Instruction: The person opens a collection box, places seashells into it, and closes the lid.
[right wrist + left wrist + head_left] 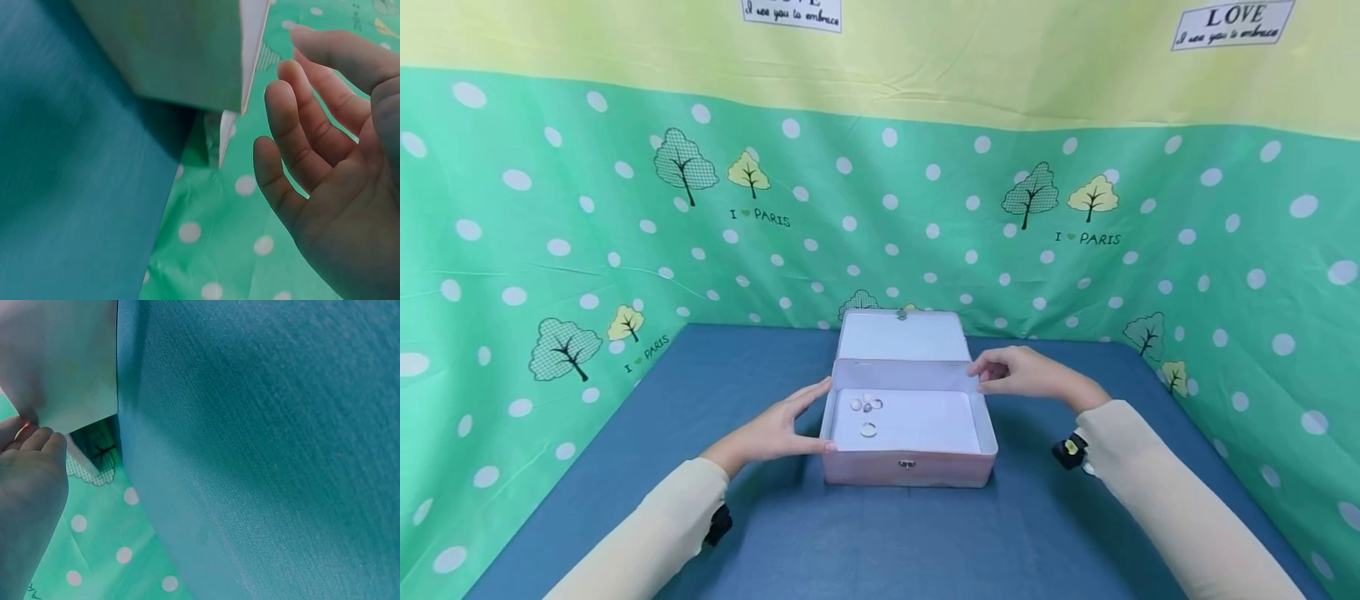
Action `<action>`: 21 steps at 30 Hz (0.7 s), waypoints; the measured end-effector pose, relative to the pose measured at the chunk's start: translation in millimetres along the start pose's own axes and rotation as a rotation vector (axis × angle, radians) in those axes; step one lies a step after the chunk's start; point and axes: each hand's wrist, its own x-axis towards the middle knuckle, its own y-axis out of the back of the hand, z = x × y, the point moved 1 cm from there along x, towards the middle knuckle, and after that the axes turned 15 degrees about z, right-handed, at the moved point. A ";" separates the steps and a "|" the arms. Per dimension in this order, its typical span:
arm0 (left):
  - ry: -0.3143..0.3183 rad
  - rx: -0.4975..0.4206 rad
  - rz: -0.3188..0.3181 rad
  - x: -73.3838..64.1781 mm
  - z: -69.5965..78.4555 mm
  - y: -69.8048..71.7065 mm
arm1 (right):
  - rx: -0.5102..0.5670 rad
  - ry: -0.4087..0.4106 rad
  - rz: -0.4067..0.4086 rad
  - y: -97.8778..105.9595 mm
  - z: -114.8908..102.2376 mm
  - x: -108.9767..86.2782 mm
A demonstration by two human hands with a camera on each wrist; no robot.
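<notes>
A pale pink case (909,468) with a small metal clasp (907,463) on its front stands on the table, its lid (901,335) tipped back. Several small clear, round pieces (868,430) lie on the white inside, toward the left. My left hand (775,429) spreads along the case's left side, thumb at the front corner and fingertips farther back. In the left wrist view its fingers (45,439) are right at the case's edge. My right hand (1018,372) is by the back right corner. Its fingers (284,112) are loosely bent, with nothing between them in the right wrist view.
Dark blue cloth covers the table (910,542). Behind and at both sides hangs a green and yellow curtain (887,208) with white dots and printed trees. Each wrist carries a small black camera, such as the one (1070,451) under the right sleeve.
</notes>
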 end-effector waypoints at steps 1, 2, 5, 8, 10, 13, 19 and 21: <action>0.000 0.002 0.000 0.2 -0.4 -0.1 | -0.001 -0.003 0.005 2.5 2.4 -4.2; 0.001 0.001 -0.001 0.3 -0.7 -0.1 | -0.002 -0.006 0.010 4.8 5.2 -8.4; 0.002 -0.002 -0.003 0.5 -1.3 -0.4 | -0.002 -0.016 0.026 11.6 13.3 -21.8; 0.001 -0.005 -0.002 0.6 -2.0 -0.6 | 0.002 -0.037 0.036 17.8 22.7 -34.7; -0.001 -0.003 0.000 0.7 -2.4 -0.9 | 0.009 -0.056 0.036 21.6 29.5 -42.7; 0.001 -0.004 0.001 0.6 -3.0 -1.2 | 0.009 -0.082 0.033 26.1 39.4 -53.1; 0.010 -0.006 0.002 0.7 -2.8 -1.3 | 0.006 -0.104 0.029 28.9 54.8 -70.2; 0.010 -0.005 0.002 0.7 -3.0 -1.2 | 0.004 -0.113 0.028 27.7 59.7 -75.7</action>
